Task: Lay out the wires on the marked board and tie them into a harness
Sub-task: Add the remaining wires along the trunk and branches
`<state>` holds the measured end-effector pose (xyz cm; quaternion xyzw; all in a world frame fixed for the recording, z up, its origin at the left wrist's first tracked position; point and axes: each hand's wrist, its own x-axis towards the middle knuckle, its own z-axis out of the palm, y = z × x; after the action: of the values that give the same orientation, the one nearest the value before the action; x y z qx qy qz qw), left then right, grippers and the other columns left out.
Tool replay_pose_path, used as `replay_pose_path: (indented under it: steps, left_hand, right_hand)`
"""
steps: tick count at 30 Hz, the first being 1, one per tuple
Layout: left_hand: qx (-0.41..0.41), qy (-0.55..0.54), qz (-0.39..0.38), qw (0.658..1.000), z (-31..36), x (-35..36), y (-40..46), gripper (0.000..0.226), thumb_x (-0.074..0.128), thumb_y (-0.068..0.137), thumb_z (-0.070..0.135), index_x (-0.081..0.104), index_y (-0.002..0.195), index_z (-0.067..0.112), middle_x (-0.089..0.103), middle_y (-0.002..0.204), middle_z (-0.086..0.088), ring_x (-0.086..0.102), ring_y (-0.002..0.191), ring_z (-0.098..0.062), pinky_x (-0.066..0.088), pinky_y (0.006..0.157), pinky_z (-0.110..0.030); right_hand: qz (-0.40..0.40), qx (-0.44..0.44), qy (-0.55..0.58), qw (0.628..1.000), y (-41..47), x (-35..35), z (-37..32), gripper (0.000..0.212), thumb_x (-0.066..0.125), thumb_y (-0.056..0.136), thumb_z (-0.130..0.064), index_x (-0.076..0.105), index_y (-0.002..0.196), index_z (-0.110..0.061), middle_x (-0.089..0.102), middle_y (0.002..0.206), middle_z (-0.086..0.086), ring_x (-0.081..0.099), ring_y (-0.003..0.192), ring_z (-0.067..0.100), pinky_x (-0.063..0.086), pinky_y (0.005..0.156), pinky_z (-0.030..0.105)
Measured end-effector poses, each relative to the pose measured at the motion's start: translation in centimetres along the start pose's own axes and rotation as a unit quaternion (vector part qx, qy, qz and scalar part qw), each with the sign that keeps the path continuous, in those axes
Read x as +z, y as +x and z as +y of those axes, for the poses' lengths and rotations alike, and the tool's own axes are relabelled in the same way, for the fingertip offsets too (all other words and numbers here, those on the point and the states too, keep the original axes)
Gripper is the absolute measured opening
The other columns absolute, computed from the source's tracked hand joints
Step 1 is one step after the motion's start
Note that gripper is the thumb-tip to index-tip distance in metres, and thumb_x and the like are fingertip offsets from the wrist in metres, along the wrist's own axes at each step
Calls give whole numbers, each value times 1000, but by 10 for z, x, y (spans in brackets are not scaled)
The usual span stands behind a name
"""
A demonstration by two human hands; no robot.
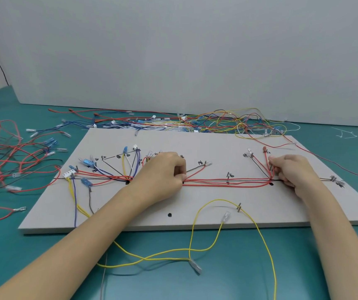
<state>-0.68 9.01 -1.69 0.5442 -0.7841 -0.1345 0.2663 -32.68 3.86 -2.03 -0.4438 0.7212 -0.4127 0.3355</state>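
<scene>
Nearest the camera, a loose yellow wire (195,252) loops over the teal table (238,278) in front of the marked board (113,221), with one run climbing onto the board's near part past a small peg (239,207); neither hand touches it. It looks like the wire still waiting to be routed.

Further onto the board, the red wire bundle (227,182) runs along the drawn main line, and both hands are on it. The left hand (163,172) sits at the board's middle, fingers curled into a fist that grips the bundle where it leaves toward the right. The right hand (290,172) is near the board's right end, fingers curled and pinching the red wires where they bend up toward a terminal (264,150). The bundle lies stretched between the two hands.

My judgement: the step in hand is dressing the trunk, pulling the red wires taut and seating the right-hand branch at its mark. Next would be holding that tension while the bend is settled at its peg, then fetching a tie; letting go early could let the wires spring off line.

Left of the left hand, branch wires (128,165) in blue, white and yellow fan out to their labels. Beyond the board's far edge lies a tangle of spare wires (217,122), with more off its left side
</scene>
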Motion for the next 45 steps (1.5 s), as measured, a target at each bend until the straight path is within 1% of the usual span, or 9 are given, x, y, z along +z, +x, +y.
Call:
replay_pose_path:
  steps: [4, 13, 20, 26, 31, 35, 37, 41, 45]
  left_hand:
    - [3, 20, 8, 1000, 1, 1, -1, 16, 64, 85, 17, 61, 70, 23, 54, 75, 13, 45, 87, -14, 37, 74, -29]
    - [-2, 38, 16, 999, 5, 0, -3, 13, 64, 87, 19, 63, 74, 21, 57, 81, 10, 40, 93, -13, 40, 80, -33]
    - [-8, 35, 13, 999, 7, -1, -3, 12, 65, 86, 17, 65, 74, 19, 53, 78, 11, 42, 92, -14, 39, 81, -32]
    - [-12, 26, 9, 1000, 7, -1, -3, 15, 65, 86, 17, 63, 72, 20, 54, 78, 10, 42, 91, -14, 39, 79, -31]
    - [-11, 25, 10, 1000, 7, -2, -3, 18, 65, 86, 17, 60, 69, 22, 53, 77, 12, 42, 90, -13, 41, 79, -31]
    - [-10, 19, 9, 1000, 7, -1, -3, 15, 65, 86, 16, 63, 72, 19, 56, 78, 10, 43, 91, -15, 42, 81, -33]
    - [-8, 24, 9, 1000, 7, -1, -3, 16, 64, 86, 15, 62, 71, 20, 56, 78, 9, 43, 90, -16, 43, 81, -33]
    - [-10, 21, 9, 1000, 6, -1, -3, 16, 65, 86, 16, 62, 71, 20, 56, 79, 9, 43, 91, -15, 43, 81, -34]
    - [-9, 19, 9, 1000, 5, -1, -3, 14, 65, 86, 16, 63, 72, 19, 58, 81, 7, 45, 92, -16, 42, 81, -33]
  right_hand:
    - [13, -41, -21, 999, -2, 4, 0, 27, 63, 93, -24, 56, 71, -10, 47, 62, 8, 35, 46, 18, 29, 39, 21]
    - [11, 30, 20, 999, 0, 1, -4, 27, 65, 91, -20, 55, 70, -5, 40, 59, 8, 26, 42, 16, 18, 30, 13]
    - [10, 51, 36, 998, -3, 3, -10, 18, 62, 92, -11, 57, 77, -2, 46, 60, 8, 39, 24, 6, 21, 28, 12]
    - [57, 32, -51, 997, -1, 11, -12, 22, 62, 86, -11, 54, 66, -6, 51, 55, 14, 40, 48, 24, 31, 47, 26]
    - [60, 35, -28, 997, -2, 9, -9, 21, 65, 85, -11, 57, 66, -5, 50, 55, 12, 40, 49, 24, 29, 46, 26]
    - [107, -21, -81, 991, -7, 13, -4, 25, 64, 87, -22, 60, 68, -6, 55, 59, 11, 43, 50, 26, 40, 56, 32]
    - [110, -39, -78, 990, -9, 13, -2, 24, 67, 87, -25, 63, 71, -7, 59, 59, 10, 46, 45, 25, 42, 55, 30]
    - [114, -61, -61, 990, -9, 13, -1, 19, 73, 84, -25, 64, 80, -9, 63, 66, 12, 47, 40, 24, 41, 47, 28]
    - [146, -97, -115, 978, -11, 15, 0, 22, 72, 85, -29, 57, 83, -14, 65, 91, 13, 57, 52, 28, 41, 51, 27]
